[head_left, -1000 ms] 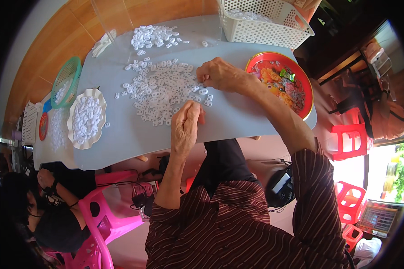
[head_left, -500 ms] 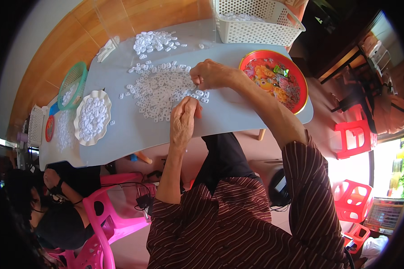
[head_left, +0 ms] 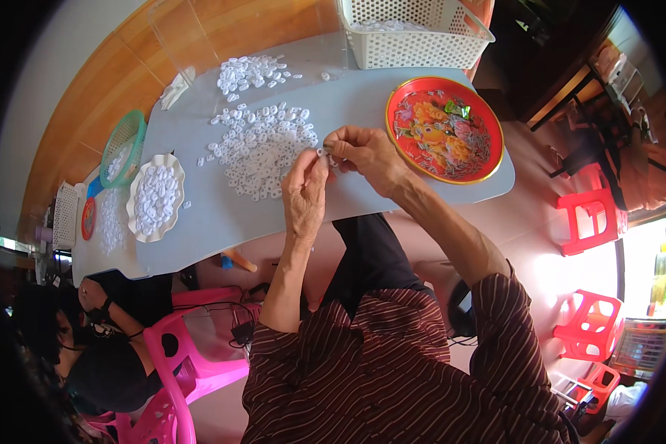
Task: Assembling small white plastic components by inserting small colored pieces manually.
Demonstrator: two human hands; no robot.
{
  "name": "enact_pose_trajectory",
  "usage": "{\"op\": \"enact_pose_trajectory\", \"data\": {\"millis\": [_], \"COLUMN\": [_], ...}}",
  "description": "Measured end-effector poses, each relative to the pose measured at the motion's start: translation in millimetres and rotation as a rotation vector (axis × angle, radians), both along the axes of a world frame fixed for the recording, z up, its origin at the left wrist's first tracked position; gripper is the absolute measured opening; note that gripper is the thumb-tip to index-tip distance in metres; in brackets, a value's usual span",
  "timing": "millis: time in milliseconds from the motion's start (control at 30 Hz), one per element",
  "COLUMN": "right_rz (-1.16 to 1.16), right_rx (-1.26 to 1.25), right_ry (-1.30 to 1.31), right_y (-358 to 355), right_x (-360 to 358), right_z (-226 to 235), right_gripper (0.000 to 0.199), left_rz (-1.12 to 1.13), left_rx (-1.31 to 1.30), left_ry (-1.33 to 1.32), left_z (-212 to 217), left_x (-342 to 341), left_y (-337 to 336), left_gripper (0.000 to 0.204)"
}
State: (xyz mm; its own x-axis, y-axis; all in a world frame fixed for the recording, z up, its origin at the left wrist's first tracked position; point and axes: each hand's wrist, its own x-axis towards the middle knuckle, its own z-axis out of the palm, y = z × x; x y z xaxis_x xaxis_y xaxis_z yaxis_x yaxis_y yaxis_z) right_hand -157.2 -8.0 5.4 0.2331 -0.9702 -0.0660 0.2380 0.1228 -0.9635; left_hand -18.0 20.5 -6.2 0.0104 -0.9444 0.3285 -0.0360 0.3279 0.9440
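Note:
My left hand (head_left: pixel 305 198) is closed in a pinch over the near right edge of a heap of small white oval plastic pieces (head_left: pixel 263 159). A small white plastic piece (head_left: pixel 320 152) shows at its fingertips. Right beside it, my right hand (head_left: pixel 374 159) is closed too, thumb against forefinger, its tips touching or almost touching that piece. What the right fingers hold is too small to make out. To the right of the hands lies a round red floral tray (head_left: pixel 394 155) strewn with small grey metal bits (head_left: pixel 475 142).
Another white heap (head_left: pixel 248 72) lies at the back of the grey table (head_left: pixel 207 237). A scalloped white dish (head_left: pixel 179 194) and a green basket (head_left: pixel 139 133) stand at left. At back right is a white perforated basket (head_left: pixel 422 52). Another person (head_left: pixel 111 348) sits at lower left, beside a pink chair (head_left: pixel 200 351).
My right hand has come down and nearer to me, bringing its fingertips to those of my left hand. The small white piece now shows between them. The view has shifted slightly.

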Motion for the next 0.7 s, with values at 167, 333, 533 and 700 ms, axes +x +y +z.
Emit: {"op": "enact_pose_trajectory", "data": {"millis": [167, 333, 533, 700], "right_rz": [-0.075, -0.047, -0.178, -0.248], "right_rx": [-0.035, -0.304, -0.569, -0.683], "right_ry": [0.059, 0.277, 0.646, 1.063], "right_y": [12.5, 15.1, 13.1, -23.9], "right_x": [-0.3, -5.9, -17.7, -93.6], "right_z": [-0.2, 6.3, 20.7, 37.9], "right_gripper": [0.012, 0.010, 0.010, 0.008], "left_rz": [-0.005, -0.006, -0.103, -0.081], "left_rx": [-0.029, 0.029, 0.140, 0.158], "left_ry": [-0.046, -0.136, -0.074, -0.066], "left_z": [-1.4, 0.7, -2.2, 2.6], "left_x": [-1.1, -0.8, 4.4, 18.5], "left_y": [-1.1, 3.1, 1.1, 9.4], "left_gripper": [0.017, 0.017, 0.016, 0.016]}}
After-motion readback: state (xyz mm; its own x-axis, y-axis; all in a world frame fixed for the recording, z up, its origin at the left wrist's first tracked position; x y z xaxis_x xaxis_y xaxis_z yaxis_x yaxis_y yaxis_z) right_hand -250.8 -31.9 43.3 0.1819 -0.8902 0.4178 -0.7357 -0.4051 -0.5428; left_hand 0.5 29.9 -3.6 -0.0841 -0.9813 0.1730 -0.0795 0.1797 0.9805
